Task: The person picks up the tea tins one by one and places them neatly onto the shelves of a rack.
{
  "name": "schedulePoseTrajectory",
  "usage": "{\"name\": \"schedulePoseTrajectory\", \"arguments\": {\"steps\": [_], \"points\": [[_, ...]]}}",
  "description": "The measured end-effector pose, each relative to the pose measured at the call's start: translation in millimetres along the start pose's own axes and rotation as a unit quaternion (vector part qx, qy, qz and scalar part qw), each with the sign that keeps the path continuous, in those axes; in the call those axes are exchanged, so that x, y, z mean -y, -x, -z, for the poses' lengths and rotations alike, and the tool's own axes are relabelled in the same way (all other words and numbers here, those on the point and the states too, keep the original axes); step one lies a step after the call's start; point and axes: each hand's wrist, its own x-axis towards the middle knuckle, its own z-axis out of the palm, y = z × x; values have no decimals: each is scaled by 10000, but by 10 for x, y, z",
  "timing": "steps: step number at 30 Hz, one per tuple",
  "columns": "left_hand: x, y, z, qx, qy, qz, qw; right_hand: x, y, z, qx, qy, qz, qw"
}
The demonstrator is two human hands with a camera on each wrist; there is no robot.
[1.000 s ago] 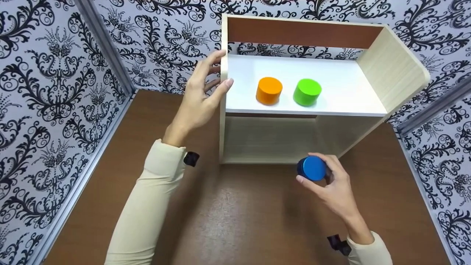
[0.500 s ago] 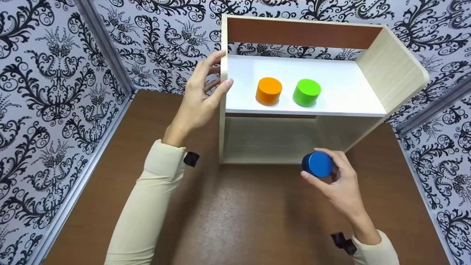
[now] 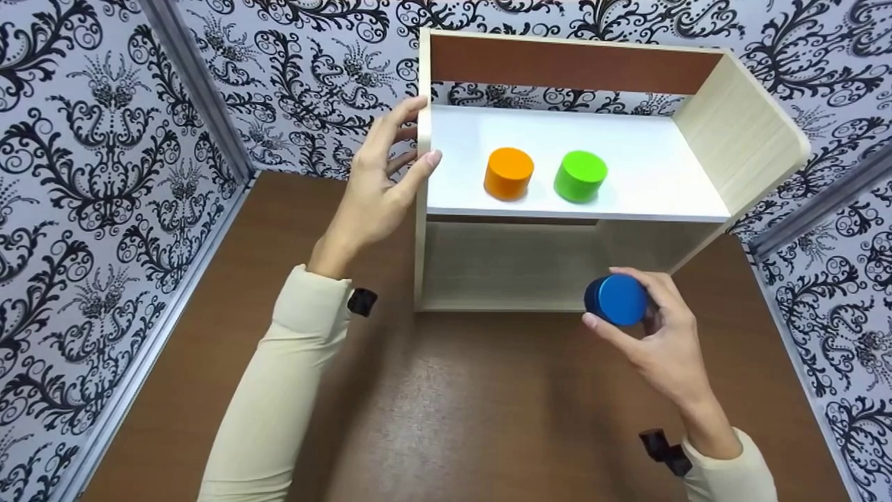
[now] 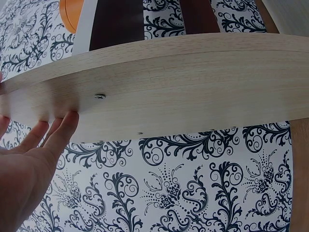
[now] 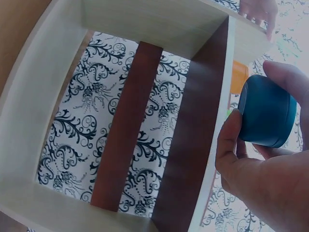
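Observation:
A blue cylinder (image 3: 621, 300) is pinched between the thumb and fingers of my right hand (image 3: 669, 341), held in the air before the shelf unit's lower right front. The right wrist view shows the cylinder (image 5: 267, 111) from the side, dark teal, near the white shelf's edge. My left hand (image 3: 380, 178) grips the left side panel (image 3: 424, 84), thumb over its front edge. Fingertips (image 4: 71, 120) press the panel's outer face in the left wrist view. An orange cylinder (image 3: 509, 173) and a green cylinder (image 3: 581, 176) stand side by side on the white upper shelf (image 3: 648, 160).
The pale wood shelf unit has a lower compartment (image 3: 509, 268) open at the front. Its right side panel (image 3: 746, 125) slants outward in view. A brown floor (image 3: 446, 418) lies in front, and patterned walls (image 3: 111, 139) stand on the left, back and right.
My right hand has carried the blue cylinder to the right and slightly upward. The shelf unit's right side has shifted very slightly left. My left hand has stayed in place.

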Motion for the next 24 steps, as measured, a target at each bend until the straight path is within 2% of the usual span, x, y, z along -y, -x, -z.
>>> {"name": "schedulePoseTrajectory", "arguments": {"steps": [24], "points": [[0,-2,11,41,-92,98,9999,274,-232,201,-213,-70,511,9984]]}}
